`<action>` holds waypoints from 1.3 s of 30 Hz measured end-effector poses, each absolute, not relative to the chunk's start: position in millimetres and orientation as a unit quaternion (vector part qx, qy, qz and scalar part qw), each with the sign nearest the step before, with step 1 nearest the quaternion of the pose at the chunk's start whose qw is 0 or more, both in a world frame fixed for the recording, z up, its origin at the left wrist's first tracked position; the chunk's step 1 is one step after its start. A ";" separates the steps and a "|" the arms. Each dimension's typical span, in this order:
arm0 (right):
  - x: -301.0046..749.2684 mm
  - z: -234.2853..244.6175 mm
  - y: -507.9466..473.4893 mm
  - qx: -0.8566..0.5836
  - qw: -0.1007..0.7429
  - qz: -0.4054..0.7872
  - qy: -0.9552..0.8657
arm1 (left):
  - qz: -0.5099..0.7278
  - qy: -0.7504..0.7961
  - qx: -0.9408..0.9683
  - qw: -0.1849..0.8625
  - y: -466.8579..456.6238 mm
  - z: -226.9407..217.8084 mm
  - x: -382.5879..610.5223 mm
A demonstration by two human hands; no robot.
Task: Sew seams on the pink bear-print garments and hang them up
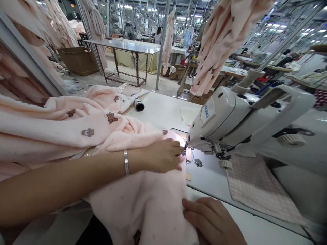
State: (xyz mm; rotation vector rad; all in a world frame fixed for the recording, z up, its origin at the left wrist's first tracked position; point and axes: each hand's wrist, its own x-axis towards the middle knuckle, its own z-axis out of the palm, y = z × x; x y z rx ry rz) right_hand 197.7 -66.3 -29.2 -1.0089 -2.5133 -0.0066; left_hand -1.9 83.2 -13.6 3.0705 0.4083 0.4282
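Note:
A soft pale-pink fabric (143, 194) with brown bear prints runs under the needle area of a white sewing machine (219, 112). My left hand (165, 156), with a silver bangle at the wrist, lies on the fabric just left of the lit presser foot; its fingers are bent and closed on the cloth by the edge. Nearer to me, my right hand (212, 217) has its fingers closed over the fabric's right edge, with the thumb out of sight. More of the pink cloth is heaped to the left and hangs down at the front.
On the white tabletop, a black-and-white striped roll (138, 104) lies behind the heap. A pink checked cloth (263, 187) sits beneath the machine arm. Pink fabric (217, 44) hangs beyond. Farther off stand a metal-legged table (127, 46) and a cardboard box (78, 61).

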 end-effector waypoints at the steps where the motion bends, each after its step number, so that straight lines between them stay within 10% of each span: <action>1: 195.1 -27.0 -62.7 -0.375 0.223 0.010 -0.899 | 0.146 0.140 0.979 0.021 75.2 -8.0 -0.7; 20: 181.3 -11.7 -46.0 -0.438 0.272 0.219 -0.828 | 0.310 0.406 0.725 0.462 -38.3 -11.9 -18.9; 33: 175.2 -14.7 -60.0 -0.370 0.304 0.083 -0.874 | 0.229 0.290 0.928 0.049 -41.9 -11.0 -11.5; 39: 178.3 -34.3 -85.4 -0.350 0.255 0.005 -0.902 | 0.067 0.197 0.976 0.061 -39.3 3.5 -27.3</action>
